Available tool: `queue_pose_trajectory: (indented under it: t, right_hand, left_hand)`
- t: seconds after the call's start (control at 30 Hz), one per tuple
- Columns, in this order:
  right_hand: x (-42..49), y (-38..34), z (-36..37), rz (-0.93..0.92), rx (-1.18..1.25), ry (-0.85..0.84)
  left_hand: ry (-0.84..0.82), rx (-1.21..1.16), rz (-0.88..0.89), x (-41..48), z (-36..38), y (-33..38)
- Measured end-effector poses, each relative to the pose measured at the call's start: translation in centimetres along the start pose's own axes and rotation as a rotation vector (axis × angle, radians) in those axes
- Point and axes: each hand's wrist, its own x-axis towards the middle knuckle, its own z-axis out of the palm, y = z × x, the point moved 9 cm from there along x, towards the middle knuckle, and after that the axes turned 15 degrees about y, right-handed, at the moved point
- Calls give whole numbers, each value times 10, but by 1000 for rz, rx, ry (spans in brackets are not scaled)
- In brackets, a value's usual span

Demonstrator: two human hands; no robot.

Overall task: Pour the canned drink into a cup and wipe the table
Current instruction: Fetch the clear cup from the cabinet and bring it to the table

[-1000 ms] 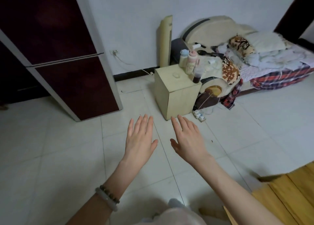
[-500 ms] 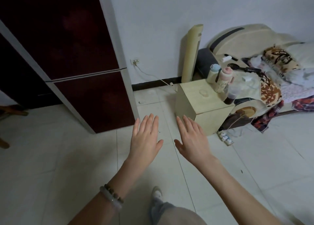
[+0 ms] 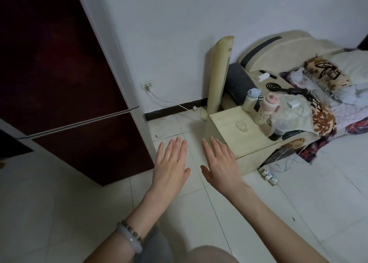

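my left hand (image 3: pixel 171 164) and right hand (image 3: pixel 222 161) are both stretched out in front of me, palms down, fingers spread flat, holding nothing, side by side but not touching. on my left wrist sit a pale bangle (image 3: pixel 129 237) and a beaded bracelet (image 3: pixel 132 230). beneath them is the white tiled floor (image 3: pixel 59 203). just past my right fingertips stands a pale wooden bedside cabinet (image 3: pixel 237 141) with two bottles (image 3: pixel 266 108) on top. i can't see any canned drink or cup from here.

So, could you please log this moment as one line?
left hand: open, empty | right hand: open, empty | can, cup: not in view
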Motion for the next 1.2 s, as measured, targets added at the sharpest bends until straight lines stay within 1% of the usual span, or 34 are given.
queue_pose_trajectory:
  t: [0.23,0.4,0.53,0.8,0.9,1.1,1.2]
  right_hand:
    - [82,22,61,161,-89,-13]
    - [143,42,94,304,-152,3]
    - [171,64,114,437,-208,5]
    - [179,133,143,671,-274,-34]
    - [177,166,154,723,-291,-37]
    - [174,248,185,830,-298,-61]
    - [171,289,196,885,-275,-88]
  left_hand:
    - [-7,-115,144,102,69,-39]
    - [-58,-190,271,177,114,-63]
    - [-70,-244,389,225,143,-63]
    - [-172,-332,575,280,200,-12]
    - [-206,-343,623,295,225,14]
    - [-227,-390,721,337,288,77]
    - [-307,-413,755,358,323,114]
